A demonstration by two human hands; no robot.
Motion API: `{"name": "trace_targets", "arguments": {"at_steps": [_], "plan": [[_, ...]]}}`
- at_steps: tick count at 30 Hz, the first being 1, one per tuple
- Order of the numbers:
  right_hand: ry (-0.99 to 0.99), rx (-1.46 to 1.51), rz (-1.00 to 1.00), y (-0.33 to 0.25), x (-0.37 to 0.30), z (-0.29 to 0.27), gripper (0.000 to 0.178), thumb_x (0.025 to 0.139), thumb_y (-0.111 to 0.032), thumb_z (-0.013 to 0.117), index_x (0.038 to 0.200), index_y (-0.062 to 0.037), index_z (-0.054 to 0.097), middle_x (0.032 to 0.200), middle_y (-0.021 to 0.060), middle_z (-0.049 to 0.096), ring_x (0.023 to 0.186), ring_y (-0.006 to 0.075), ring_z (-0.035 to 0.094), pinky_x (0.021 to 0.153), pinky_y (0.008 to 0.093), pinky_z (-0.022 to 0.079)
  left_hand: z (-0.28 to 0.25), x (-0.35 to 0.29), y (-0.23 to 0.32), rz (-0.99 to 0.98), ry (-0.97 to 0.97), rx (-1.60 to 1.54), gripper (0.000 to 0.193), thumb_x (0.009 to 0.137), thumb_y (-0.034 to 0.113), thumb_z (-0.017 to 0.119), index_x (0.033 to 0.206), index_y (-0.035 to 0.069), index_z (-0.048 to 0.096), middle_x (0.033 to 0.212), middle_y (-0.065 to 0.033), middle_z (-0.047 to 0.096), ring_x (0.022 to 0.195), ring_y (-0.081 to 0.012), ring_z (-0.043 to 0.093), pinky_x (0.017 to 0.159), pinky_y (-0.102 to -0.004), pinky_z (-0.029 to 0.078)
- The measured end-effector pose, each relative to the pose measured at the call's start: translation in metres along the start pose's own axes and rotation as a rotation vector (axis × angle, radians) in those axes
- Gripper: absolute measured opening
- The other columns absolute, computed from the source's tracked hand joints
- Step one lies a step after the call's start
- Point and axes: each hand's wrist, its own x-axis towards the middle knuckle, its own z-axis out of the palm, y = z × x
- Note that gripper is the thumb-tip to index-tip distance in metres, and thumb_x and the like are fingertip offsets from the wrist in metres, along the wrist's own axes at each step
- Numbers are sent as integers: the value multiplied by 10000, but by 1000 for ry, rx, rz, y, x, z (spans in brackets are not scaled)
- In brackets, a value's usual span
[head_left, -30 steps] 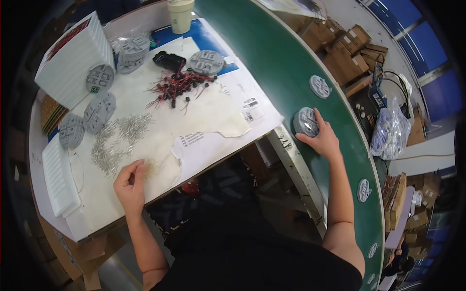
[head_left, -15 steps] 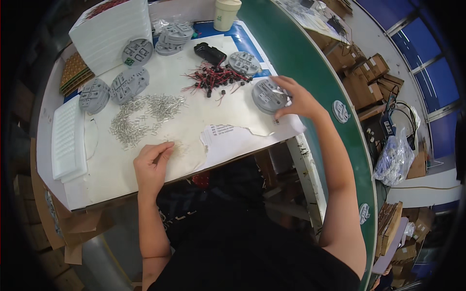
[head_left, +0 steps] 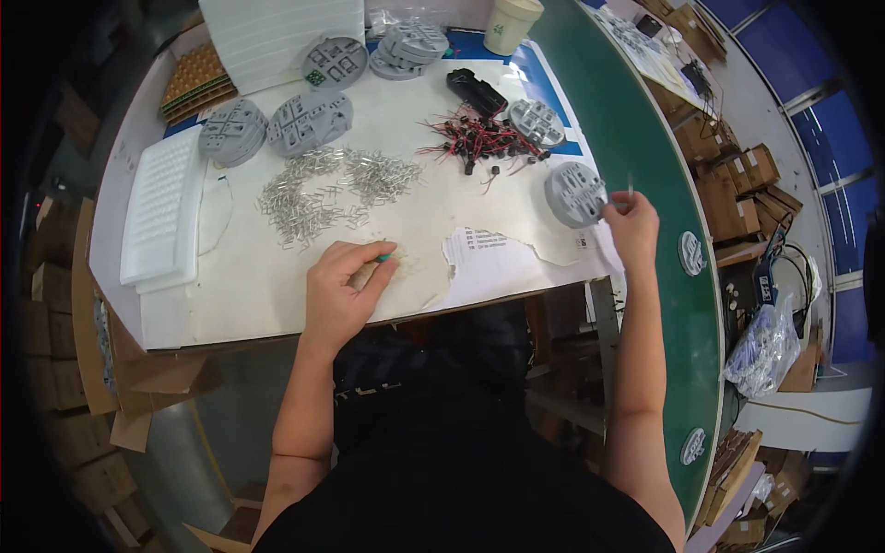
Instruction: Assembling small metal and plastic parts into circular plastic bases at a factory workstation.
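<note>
left hand (head_left: 341,290) pinching, grey disc (head_left: 576,194) beside right hand (head_left: 634,226).
pins (head_left: 288,205) lie scattered beyond the left hand, whose thumb and forefinger grip a small green part (head_left: 383,258); wired parts (head_left: 479,140) heap further right; grey disc sits near right edge of table (head_left: 249,304); right hand's fingertips drawn together, cannot tell on what.

1 green piece (head_left: 383,258) in left hand (head_left: 337,289), 1 grey disc (head_left: 575,194) beside right hand (head_left: 634,227)

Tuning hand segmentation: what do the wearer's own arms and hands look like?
Left hand and right hand: five-fingered, no gloves, rings or watch visible. Arms: bare, tapering to the wrists, no cables or markings seen, up to a short-sleeved black top.
</note>
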Motion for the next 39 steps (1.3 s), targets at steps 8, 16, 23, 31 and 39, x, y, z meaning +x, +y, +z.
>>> {"name": "trace_targets", "arguments": {"at_steps": [8, 16, 23, 31, 39], "plan": [[-273, 224, -324, -117, -66, 33, 264, 822, -114, 793, 1033, 32, 728, 806, 173, 752, 719, 261, 741, 693, 380, 573, -9, 13, 18, 198, 59, 74, 622, 771, 217, 926, 1320, 45, 691, 1223, -133, 714, 1094, -291, 673, 926, -372, 547], [-459, 109, -343, -178, -37, 110, 308, 847, -280, 804, 1016, -27, 752, 921, 170, 764, 908, 371, 736, 795, 455, 574, -5, 9, 4, 3, -253, 76, 931, 657, 306, 983, 1465, 81, 579, 1397, -146, 619, 1251, -338, 599, 1059, -439, 504], [-320, 26, -535, -170, -28, 156, 247, 864, -215, 784, 1011, -19, 752, 946, 156, 751, 833, 314, 713, 766, 414, 556, -7, 11, -2, 50, -175, 76, 898, 634, 244, 992, 1426, 66, 610, 1320, -140, 641, 1193, -326, 622, 1047, -424, 511], [-743, 518, -257, -172, -48, 85, 202, 848, -101, 793, 998, 20, 733, 874, 60, 727, 766, 121, 645, 707, 284, 518, 3, 0, 9, -18, -157, 128, 855, 675, 300, 967, 1422, 101, 601, 1327, -146, 639, 1243, -352, 592, 1048, -450, 507], [-812, 319, -354, -186, -46, 77, 144, 846, -94, 795, 936, 11, 756, 850, 54, 734, 762, 127, 641, 708, 296, 518, 5, 0, 5, -3, -136, 104, 858, 680, 319, 968, 1425, 110, 599, 1325, -147, 639, 1237, -357, 597, 1043, -455, 511]]}}
